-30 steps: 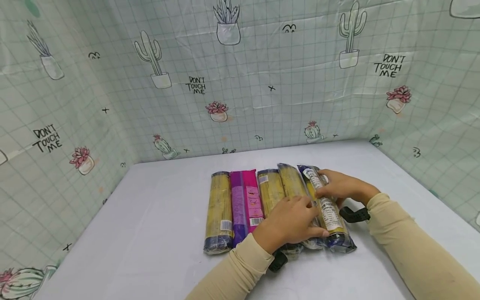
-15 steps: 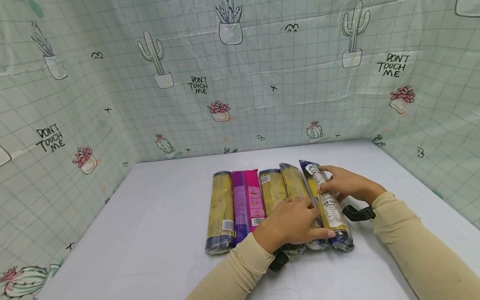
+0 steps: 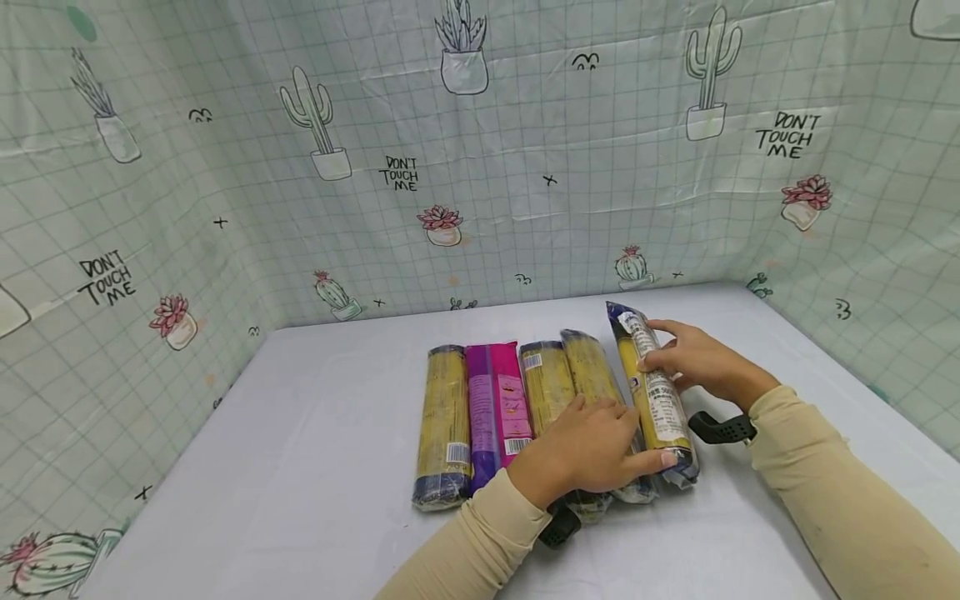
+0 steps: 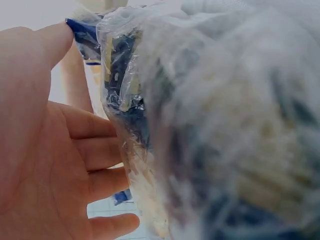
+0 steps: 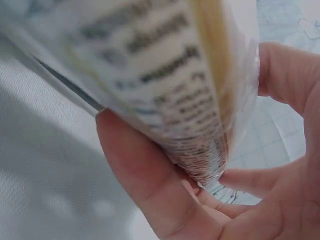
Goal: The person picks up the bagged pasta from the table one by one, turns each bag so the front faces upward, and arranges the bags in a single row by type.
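Five long clear packets, several yellow like dried spaghetti, lie side by side in the head view. My right hand [image 3: 697,362] grips the rightmost spaghetti packet [image 3: 660,404], thumb on the near side and fingers round the far side. Its upper end is tilted up off the table. In the right wrist view the white printed label [image 5: 155,65] fills the space between thumb and fingers. My left hand [image 3: 581,450] lies with relaxed fingers over the adjoining spaghetti packet [image 3: 592,367], its thumb stretched to the lower end of the gripped one. The left wrist view shows the straight fingers [image 4: 100,152] along crinkled wrapping.
Farther left are another yellow packet [image 3: 547,379], a pink and purple packet [image 3: 498,400] and a yellow packet with blue ends [image 3: 442,425]. They lie on a white table [image 3: 322,433]. A patterned cloth [image 3: 510,150] hangs behind and at both sides.
My right hand has lifted the upper end of the rightmost packet and shifted it up and away from its neighbour. The left hand has stayed nearly in place.
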A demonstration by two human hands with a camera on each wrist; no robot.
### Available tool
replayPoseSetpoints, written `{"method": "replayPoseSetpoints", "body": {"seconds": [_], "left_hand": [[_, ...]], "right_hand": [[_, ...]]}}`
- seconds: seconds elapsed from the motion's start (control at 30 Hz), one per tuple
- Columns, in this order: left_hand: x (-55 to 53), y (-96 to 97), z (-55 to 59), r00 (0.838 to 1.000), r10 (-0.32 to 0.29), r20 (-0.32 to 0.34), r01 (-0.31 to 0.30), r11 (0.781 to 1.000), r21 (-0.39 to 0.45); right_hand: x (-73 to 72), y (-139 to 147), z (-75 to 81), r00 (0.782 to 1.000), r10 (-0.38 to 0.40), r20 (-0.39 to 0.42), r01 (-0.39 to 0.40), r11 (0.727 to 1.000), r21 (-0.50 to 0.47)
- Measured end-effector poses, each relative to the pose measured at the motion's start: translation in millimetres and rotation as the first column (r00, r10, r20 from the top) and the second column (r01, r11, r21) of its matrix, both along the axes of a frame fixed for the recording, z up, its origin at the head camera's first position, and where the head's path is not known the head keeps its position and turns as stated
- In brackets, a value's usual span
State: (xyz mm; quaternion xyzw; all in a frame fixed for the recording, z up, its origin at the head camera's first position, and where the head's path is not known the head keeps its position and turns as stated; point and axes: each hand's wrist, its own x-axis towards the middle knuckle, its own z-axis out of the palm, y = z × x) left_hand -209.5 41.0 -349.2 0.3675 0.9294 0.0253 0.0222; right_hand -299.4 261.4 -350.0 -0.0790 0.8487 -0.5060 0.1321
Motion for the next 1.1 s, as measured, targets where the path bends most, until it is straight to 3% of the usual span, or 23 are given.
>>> {"method": "replayPoseSetpoints", "body": {"seconds": [0.37, 0.47, 0.57, 0.67, 0.83, 0.9, 0.97, 1.1], "left_hand": [[-0.1, -3.6, 0.4, 0.996, -0.02, 0.091, 0.006, 0.989, 0.145], [-0.4, -3.7, 1.1, 0.993, -0.029, 0.118, 0.002, 0.975, 0.223], [-1.0, -3.8, 2.7, 0.986, -0.032, 0.166, -0.024, 0.946, 0.323], [-1.2, -3.8, 4.0, 0.971, -0.043, 0.234, -0.064, 0.9, 0.432], [-1.8, -3.3, 4.6, 0.957, -0.053, 0.285, -0.116, 0.83, 0.545], [-2.0, -2.7, 4.3, 0.95, -0.055, 0.306, -0.146, 0.791, 0.594], [-1.7, -2.1, 3.7, 0.936, -0.061, 0.348, -0.192, 0.739, 0.646], [-1.3, -0.3, 3.4, 0.891, -0.119, 0.438, -0.288, 0.597, 0.749]], "right_hand": [[-1.6, 0, 1.9, 0.998, -0.065, -0.027, 0.063, 0.995, -0.08], [-1.9, -1, 4.5, 0.994, -0.099, -0.037, 0.095, 0.99, -0.107], [-2.4, -3, 6.4, 0.988, -0.146, -0.04, 0.138, 0.978, -0.159], [-1.4, -5, 8.7, 0.979, -0.197, -0.043, 0.184, 0.96, -0.211], [0.8, -8, 13.6, 0.969, -0.246, -0.04, 0.226, 0.936, -0.27], [1.6, -9, 15.3, 0.966, -0.258, -0.037, 0.236, 0.926, -0.295], [2.6, -11, 16.7, 0.962, -0.271, -0.036, 0.245, 0.915, -0.319], [4.5, -12, 19.0, 0.956, -0.291, -0.043, 0.254, 0.89, -0.378]]}}
